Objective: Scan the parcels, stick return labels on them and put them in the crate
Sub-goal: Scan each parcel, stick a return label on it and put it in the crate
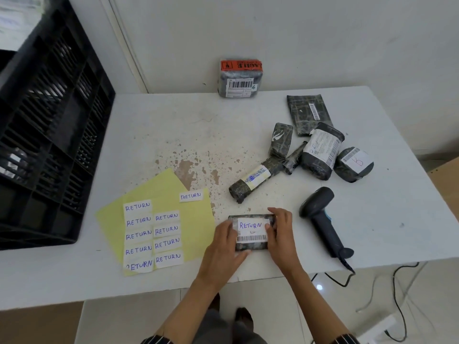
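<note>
From the head view, I see the small parcel [251,246] lying flat on the worktop [173,125] near its front edge, between the yellow sheets of return labels [154,234] and the barcode scanner [320,214]. A return label [250,225] sits on its top face just above the barcode [251,238].

My left hand [223,247] grips the parcel's left side and my right hand [280,232] its right. Each thumb presses an end of the label, with the fingers curled round the edges.

I judge it light: a flat, box-like slab under wrinkled dark film, stiff enough to take thumb pressure without buckling. The film looks slick, so I would lift it by the two short edges and pinch across its thickness, keeping off the fresh label. One hand should manage it.

The black crate [49,120] stands at the far left, well apart from the parcel. More wrapped parcels [320,150] wait on the right, and one marked fragile [239,79] stands against the wall.
</note>
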A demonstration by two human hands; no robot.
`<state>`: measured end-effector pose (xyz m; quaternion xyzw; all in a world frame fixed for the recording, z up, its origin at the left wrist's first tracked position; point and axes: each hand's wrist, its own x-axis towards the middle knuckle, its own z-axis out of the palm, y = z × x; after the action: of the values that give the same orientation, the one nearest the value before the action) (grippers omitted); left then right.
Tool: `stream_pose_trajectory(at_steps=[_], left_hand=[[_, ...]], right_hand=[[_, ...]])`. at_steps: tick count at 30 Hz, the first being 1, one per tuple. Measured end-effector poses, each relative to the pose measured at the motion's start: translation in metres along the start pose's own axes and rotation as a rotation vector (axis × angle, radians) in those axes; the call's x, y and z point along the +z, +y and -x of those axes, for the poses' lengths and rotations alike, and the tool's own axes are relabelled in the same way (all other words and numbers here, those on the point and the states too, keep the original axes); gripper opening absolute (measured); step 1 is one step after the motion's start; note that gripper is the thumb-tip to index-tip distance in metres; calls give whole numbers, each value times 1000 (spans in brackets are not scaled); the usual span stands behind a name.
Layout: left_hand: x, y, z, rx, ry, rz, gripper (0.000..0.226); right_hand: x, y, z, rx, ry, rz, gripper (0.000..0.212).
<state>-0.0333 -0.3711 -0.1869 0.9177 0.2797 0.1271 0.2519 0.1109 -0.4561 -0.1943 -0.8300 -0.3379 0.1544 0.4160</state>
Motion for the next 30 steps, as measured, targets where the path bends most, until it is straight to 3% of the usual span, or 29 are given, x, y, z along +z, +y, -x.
stream_pose_trajectory(at_steps=[5, 10, 12, 16, 19, 25, 30], left_hand=[[1, 16, -17, -297, 56, 112, 59], [0, 39, -34, -663, 54, 534, 74], [-2, 44, -37, -680, 90, 644, 74], [-16, 45, -41, -615, 105, 633, 36], [-24, 45, -41, -592, 160, 596, 20], [-56, 37, -42, -567, 234, 583, 23], [-110, 30, -37, -626, 306, 836, 21]], right_hand=[[14, -8, 9, 234, 180, 247, 49], [16, -30, 10, 324, 195, 48, 46], [10, -41, 10, 406, 132, -77, 45], [1, -52, 13, 492, 183, -185, 44], [-3, -60, 13, 485, 188, -261, 36], [-19, -83, 13, 431, 71, -415, 17], [-39, -116, 3, 418, -113, -686, 7]])
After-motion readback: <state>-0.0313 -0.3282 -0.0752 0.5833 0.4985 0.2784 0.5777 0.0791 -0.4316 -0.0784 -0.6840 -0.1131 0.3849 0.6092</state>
